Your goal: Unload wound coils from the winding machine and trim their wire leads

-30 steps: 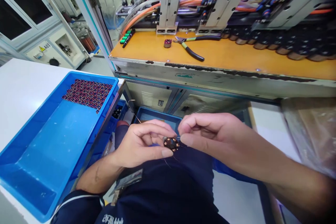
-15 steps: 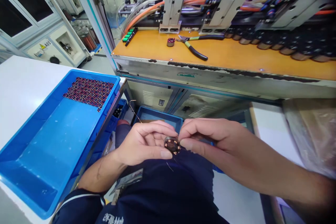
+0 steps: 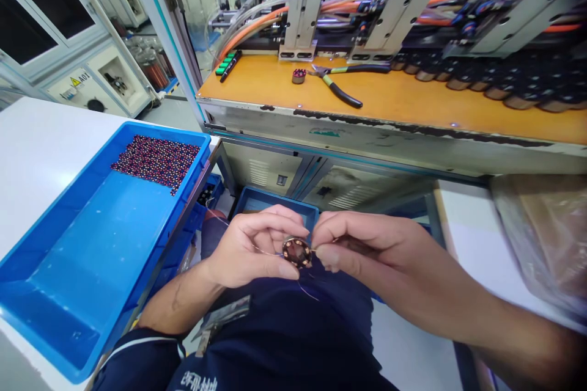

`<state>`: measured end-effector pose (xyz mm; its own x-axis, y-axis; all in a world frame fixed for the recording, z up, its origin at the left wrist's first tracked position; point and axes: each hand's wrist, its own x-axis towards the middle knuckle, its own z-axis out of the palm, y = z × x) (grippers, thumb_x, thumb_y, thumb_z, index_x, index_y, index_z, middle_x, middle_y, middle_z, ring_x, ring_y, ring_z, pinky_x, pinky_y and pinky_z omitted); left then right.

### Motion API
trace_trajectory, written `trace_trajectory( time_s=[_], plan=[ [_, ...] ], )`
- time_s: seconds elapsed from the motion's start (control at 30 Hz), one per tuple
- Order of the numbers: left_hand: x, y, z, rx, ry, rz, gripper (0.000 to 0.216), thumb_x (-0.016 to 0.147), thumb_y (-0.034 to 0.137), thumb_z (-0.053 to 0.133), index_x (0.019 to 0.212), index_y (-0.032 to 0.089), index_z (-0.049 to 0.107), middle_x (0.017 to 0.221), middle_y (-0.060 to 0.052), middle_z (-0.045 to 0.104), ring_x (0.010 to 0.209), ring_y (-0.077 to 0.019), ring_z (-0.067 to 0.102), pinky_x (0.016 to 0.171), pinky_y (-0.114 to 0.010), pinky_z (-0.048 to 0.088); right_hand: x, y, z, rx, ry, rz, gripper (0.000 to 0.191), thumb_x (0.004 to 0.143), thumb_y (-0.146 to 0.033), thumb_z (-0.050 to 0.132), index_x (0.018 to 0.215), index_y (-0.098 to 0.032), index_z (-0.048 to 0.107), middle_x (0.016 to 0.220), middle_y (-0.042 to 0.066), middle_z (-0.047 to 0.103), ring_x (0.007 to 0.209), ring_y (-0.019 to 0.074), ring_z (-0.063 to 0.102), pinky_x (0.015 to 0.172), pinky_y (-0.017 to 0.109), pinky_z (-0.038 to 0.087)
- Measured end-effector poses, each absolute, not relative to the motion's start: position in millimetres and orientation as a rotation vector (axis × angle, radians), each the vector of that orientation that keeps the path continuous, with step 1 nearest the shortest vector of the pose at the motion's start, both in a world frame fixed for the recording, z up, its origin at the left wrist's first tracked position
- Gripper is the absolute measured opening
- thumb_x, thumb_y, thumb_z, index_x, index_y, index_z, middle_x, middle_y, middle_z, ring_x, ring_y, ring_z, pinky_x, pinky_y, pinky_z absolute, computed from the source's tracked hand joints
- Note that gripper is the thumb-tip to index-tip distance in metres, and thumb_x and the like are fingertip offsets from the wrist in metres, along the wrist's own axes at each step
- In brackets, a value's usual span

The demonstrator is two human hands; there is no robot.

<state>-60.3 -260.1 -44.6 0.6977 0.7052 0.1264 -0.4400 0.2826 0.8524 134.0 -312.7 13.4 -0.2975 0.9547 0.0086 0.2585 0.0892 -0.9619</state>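
While the big blue tray [image 3: 68, 269] at nine o'clock holds finished-looking coils [image 3: 156, 160] only in its far corner, most of its floor lies bare — so, as I judge it, the batch is early and much is left. Up at twelve o'clock the orange bench [image 3: 413, 98] carries pliers [image 3: 339, 93] and one lone coil [image 3: 298, 76], apart from the rest. Down at six o'clock, over the lap, the left hand [image 3: 250, 250] is curled narrow, thumb and fingers clamped round a small round coil [image 3: 297, 252]. Just at its three o'clock side the right hand [image 3: 362, 244] pinches tight against the coil's edge — seemingly on a fine wire [image 3: 306, 292], whose loose end trails below; the grip itself is too small to make out surely.
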Motion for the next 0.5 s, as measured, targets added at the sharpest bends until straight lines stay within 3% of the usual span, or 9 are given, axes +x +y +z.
trace_trajectory(
  time_s=[0.5],
  plan=[
    [-58.7, -262.2, -43.6, 1.129, 0.217, 0.842, 0.045, 0.062, 0.005, 0.086, 0.103, 0.021, 0.076, 0.1, -0.003, 0.062, 0.075, -0.0062, 0.062, 0.068, -0.016, 0.053, 130.3, -316.2, 22.9, -1.286, -1.732, 1.193, 0.024, 0.091, -0.029, 0.058, 0.071, -0.018, 0.065, 0.062, -0.002, 0.059, 0.056, 0.0092, 0.051, 0.053, 0.021, 0.04]
  ],
)
